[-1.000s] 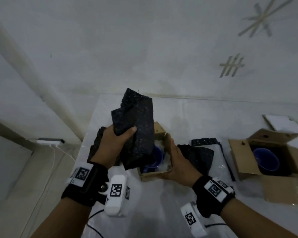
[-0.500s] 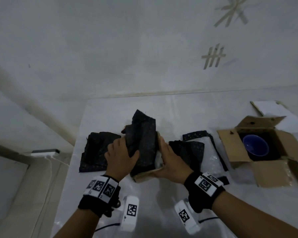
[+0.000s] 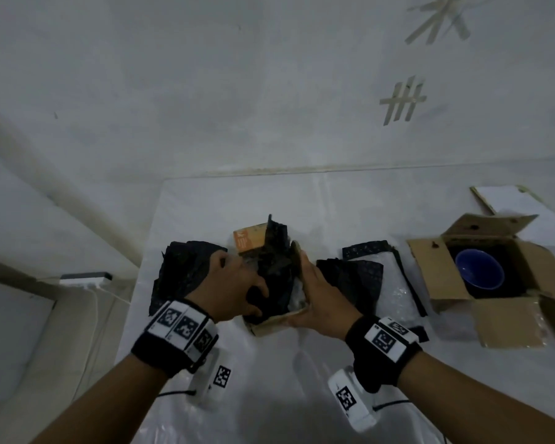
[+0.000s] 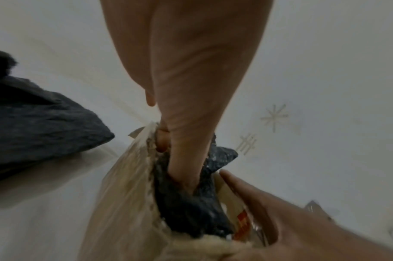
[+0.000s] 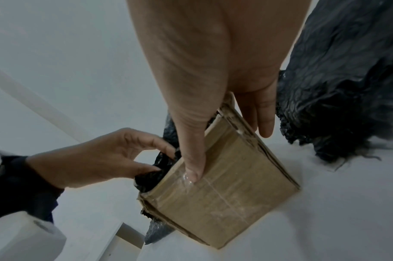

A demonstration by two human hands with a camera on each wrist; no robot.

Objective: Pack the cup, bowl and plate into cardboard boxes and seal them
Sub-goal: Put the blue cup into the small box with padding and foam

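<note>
A small cardboard box (image 3: 269,326) stands mid-table, tilted toward my left. My left hand (image 3: 237,286) pinches a sheet of black padding (image 3: 276,261) and presses it down into the box; the thumb is sunk into the padding (image 4: 186,208). My right hand (image 3: 321,299) grips the box's right wall, thumb on the taped front face (image 5: 224,194) and fingers along the side. What lies under the padding is hidden. A blue bowl (image 3: 479,272) sits in a larger open cardboard box (image 3: 439,274) at the right.
More black padding lies left of the small box (image 3: 186,270) and right of it (image 3: 350,277), beside bubble wrap (image 3: 398,293). A flat white-faced board (image 3: 507,200) lies at the back right. The table's left edge is close to my left forearm.
My left hand has brought the black padding down from above the small box into it. A blue item seen inside the box earlier is now covered. My right hand has stayed on the box.
</note>
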